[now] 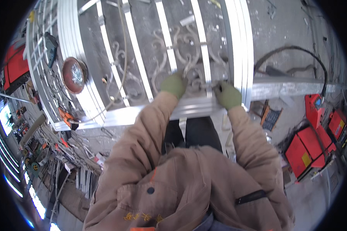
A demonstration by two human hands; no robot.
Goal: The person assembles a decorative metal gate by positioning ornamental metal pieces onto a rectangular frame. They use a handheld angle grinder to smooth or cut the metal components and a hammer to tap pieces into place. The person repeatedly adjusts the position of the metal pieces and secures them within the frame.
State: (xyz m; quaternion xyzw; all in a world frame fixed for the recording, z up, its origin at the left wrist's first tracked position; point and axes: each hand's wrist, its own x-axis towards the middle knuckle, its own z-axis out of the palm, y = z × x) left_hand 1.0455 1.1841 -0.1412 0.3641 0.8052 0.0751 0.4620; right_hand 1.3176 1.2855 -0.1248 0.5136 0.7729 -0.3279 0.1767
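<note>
A silver metal frame with upright bars [135,50] lies in front of me, its wide bottom rail [196,108] nearest my body. Grey scroll ornaments [171,54] sit between the bars. My left hand [174,84], in a green glove, is closed at the lower end of a scroll ornament beside a bar. To the right, my right hand [228,94], gloved the same, hangs over the corner by the wide side rail [241,50]. Its fingers are pinched near another bar [208,71], and what they hold is too small to make out.
A round reddish bowl of small metal pieces [75,75] rests on the left rail, with a teal power tool [51,49] beyond. An orange tool [66,118] lies at the left corner. A pale hose [124,57] crosses the frame. Red machines [310,148] stand at right.
</note>
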